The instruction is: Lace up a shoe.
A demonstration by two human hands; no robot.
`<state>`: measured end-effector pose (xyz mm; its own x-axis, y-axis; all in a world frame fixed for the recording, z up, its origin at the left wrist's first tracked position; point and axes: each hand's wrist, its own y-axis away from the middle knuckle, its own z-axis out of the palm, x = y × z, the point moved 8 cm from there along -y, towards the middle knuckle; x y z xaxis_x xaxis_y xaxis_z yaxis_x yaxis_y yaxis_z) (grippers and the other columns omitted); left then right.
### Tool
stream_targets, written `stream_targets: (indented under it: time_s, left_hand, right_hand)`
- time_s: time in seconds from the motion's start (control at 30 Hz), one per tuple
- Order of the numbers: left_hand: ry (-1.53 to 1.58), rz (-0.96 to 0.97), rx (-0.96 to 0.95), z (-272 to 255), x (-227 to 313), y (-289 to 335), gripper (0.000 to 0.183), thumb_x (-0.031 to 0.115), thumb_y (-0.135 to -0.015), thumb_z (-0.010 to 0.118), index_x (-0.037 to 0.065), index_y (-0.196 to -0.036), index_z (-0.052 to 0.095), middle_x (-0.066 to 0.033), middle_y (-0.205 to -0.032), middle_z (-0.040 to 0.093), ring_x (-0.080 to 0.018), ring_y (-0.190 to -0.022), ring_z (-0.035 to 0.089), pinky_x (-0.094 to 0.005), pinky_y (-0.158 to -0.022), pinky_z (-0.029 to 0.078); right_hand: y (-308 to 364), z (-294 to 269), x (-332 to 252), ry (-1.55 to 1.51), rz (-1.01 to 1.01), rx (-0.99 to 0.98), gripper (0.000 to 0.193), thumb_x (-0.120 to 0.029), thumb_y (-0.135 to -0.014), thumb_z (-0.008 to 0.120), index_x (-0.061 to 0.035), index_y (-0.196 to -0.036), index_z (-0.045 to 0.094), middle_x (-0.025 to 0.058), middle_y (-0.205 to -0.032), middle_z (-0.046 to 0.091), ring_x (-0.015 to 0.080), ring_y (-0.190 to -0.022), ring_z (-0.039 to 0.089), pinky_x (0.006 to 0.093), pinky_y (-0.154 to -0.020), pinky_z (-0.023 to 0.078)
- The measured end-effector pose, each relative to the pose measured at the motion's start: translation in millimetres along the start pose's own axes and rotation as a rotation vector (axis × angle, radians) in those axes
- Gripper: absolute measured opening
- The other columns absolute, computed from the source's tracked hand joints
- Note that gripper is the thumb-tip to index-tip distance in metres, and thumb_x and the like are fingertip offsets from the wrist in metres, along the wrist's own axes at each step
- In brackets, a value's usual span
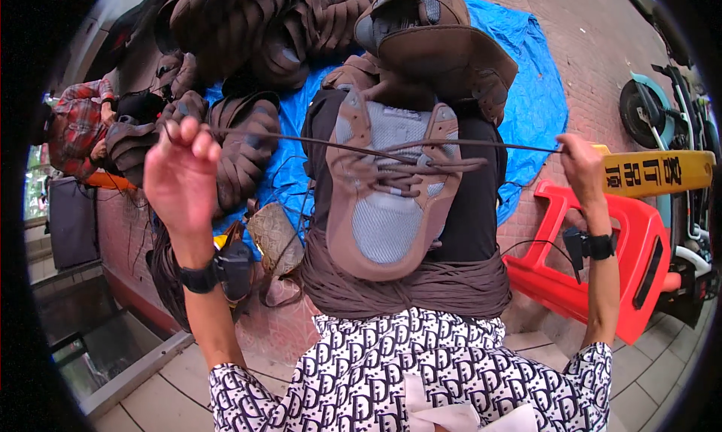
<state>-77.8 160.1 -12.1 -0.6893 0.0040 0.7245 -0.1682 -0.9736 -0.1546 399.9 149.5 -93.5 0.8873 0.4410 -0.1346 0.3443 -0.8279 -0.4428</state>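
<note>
A brown shoe upper (383, 233) with grey mesh rests on my lap, its rounded toe pointing toward me. Dark brown shoelace (301, 139) runs through its eyelets, with loops lying over the tongue. My left hand (180, 172) is raised at the left, fingers curled on one end of the lace. Out to the right, my right hand (580, 161) pinches the other end. Between both hands the lace is stretched nearly straight across the upper. A thick bundle of brown laces (466, 285) lies across my lap, below the toe.
Stacks of brown uppers (226, 37) stand beyond on a blue tarp (526, 78). Another upper (451, 48) lies past my knees. A red plastic stool (639, 229) is at right, near a parked scooter (647, 105). A patterned bag (274, 236) sits at left; a person in plaid (75, 127) works farther left.
</note>
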Motion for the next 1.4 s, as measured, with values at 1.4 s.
stream_targets:
  time_s: [1.4]
  left_hand:
    - [-1.423,0.108,-0.215,68.9,-83.1,-22.4,0.014,-0.007,-0.076,0.056,0.000,-0.087,0.061,-0.0041,-0.076,0.058,-0.0093,-0.068,0.056,-0.0217,-0.059,0.044]
  right_hand:
    - [-45.2,-35.3,-63.3,-0.139,-0.075,-0.010,0.024,-0.003,-0.064,0.058,-0.0046,-0.087,0.060,0.0091,-0.083,0.059,0.0247,-0.080,0.057,0.0333,-0.069,0.047]
